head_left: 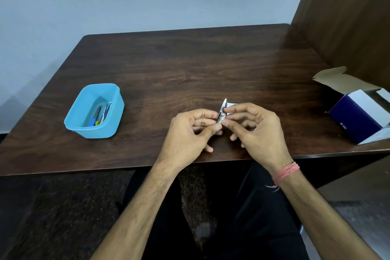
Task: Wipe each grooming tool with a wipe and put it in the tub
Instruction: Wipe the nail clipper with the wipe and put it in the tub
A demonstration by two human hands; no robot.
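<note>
Both hands meet at centre frame, just above the near edge of the dark wood table (190,65); left hand (185,133) pinches a small metal grooming tool (222,113) between thumb and forefinger at its lower end, other fingers curled under; tool stands roughly upright, pointed tip up, slightly tilted right; exact type of tool too small to tell; right hand (256,131) pinches a white wipe (230,106) against the tool's right side with thumb and index finger, remaining fingers loosely curled; wipe shows only as a small white patch behind the fingertips, touching the tool.

Blue plastic tub (95,112) sits on the table at left of centre frame, well apart from the hands; inside it lie several thin tools (100,115), dark and silvery shafts, blue and yellow ends toward the near wall; count cannot be told.

Right edge of frame: open dark-blue and white cardboard box (358,116) with brown flap raised, on the table's right side; pink thread band (286,172) round the right wrist; pale wall fills the upper left, brown panel the upper right; dark trousers at bottom centre.
</note>
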